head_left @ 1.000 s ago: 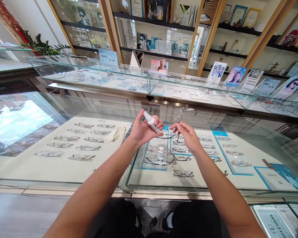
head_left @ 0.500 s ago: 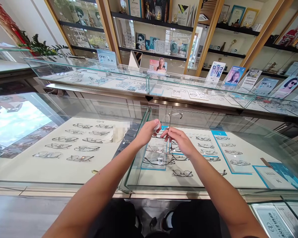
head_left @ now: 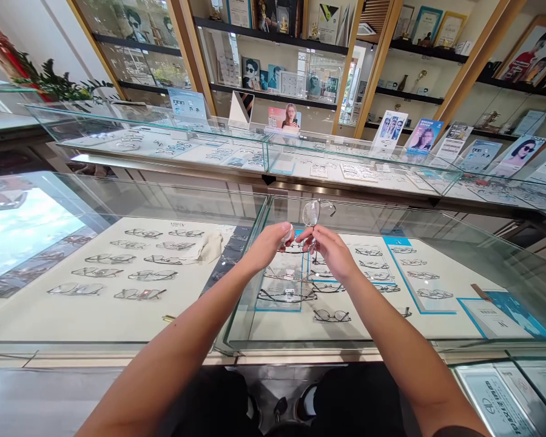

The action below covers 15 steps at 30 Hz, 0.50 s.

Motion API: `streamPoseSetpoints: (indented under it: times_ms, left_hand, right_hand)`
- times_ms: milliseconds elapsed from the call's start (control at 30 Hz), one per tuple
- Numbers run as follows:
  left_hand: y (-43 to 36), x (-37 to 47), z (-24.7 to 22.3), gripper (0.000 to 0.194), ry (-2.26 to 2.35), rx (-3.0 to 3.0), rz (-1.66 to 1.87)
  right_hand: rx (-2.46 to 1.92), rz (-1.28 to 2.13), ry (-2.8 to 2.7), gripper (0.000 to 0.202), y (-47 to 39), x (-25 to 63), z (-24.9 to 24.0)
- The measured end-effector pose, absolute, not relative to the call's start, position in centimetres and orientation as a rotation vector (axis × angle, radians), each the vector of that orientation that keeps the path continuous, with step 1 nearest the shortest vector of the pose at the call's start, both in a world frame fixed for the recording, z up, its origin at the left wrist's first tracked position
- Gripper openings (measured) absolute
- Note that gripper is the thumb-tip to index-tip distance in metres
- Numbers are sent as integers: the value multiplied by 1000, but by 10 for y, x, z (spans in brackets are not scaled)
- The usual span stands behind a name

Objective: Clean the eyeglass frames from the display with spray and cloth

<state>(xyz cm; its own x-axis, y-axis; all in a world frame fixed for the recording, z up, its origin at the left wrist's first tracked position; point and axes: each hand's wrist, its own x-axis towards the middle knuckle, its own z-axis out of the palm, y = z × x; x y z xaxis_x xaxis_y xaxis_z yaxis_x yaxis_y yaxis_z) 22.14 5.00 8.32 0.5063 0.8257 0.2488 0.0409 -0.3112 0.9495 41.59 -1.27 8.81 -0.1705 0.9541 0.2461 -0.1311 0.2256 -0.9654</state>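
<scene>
White bottle (head_left: 289,233) wrapped in the left hand (head_left: 273,241), glasses (head_left: 317,215) pinched on end in the right hand (head_left: 331,250), both above the glass counter (head_left: 291,331)! That fingertip grip probably keeps the lens (head_left: 310,213) uncovered.

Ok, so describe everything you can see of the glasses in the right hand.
The glasses have a thin, dark, metal-looking frame. They are held on end above the glass display case, one rounded, see-through lens uppermost. The right hand grips them just below that lens, hiding much of the lower part. One slim temple reaches out rightward, ending in a dark tip.
</scene>
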Motion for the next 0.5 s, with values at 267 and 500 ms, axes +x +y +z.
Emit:
streamPoseSetpoints:
  times_ms: [267, 500]
  left_hand:
    - [45, 227, 77, 59, 715, 1832, 824]
    - [45, 227, 75, 57, 685, 1871, 823]
  right_hand:
    - [-837, 1181, -1253, 33, -9, 419, 91]
    - [-789, 1130, -1322, 30, -8, 421, 86]
